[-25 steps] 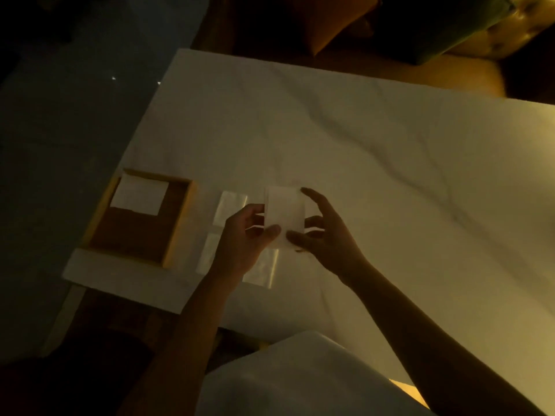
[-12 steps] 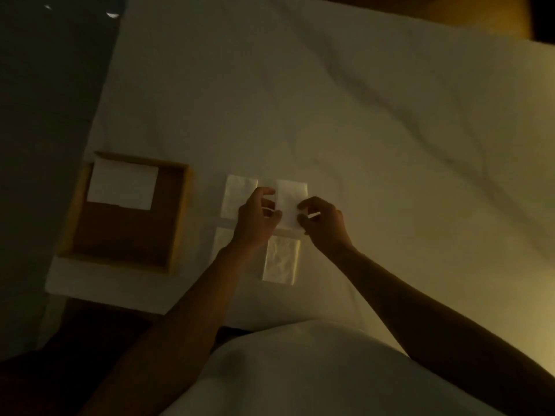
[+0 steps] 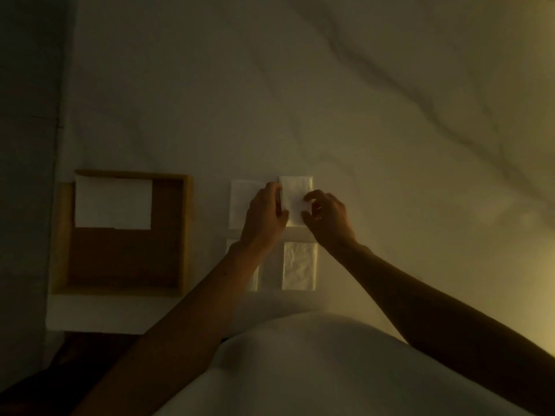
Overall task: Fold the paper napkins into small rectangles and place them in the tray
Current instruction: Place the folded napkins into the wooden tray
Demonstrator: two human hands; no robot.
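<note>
A folded white napkin (image 3: 295, 195) lies flat on the table, at the far right of a group of small rectangles. My left hand (image 3: 264, 216) grips its left edge. My right hand (image 3: 329, 219) pinches its right edge between thumb and fingertips. Another folded napkin (image 3: 242, 202) lies just left of it, partly under my left hand. A third folded napkin (image 3: 300, 265) lies nearer me, and a sliver of one more napkin (image 3: 254, 280) shows beside my left forearm. The square wooden tray (image 3: 187, 235) sits at the left, with one folded napkin (image 3: 112, 202) in its far-left corner.
The white marble table (image 3: 360, 115) stretches far and right. Its left edge runs just past the tray, with dark floor (image 3: 27, 145) beyond. My white-clothed body (image 3: 315, 370) fills the bottom of the view. The light is dim.
Both hands have lowered the folded napkin from the air onto the table beside the far-left rectangle. The camera has tilted further down toward the table.
</note>
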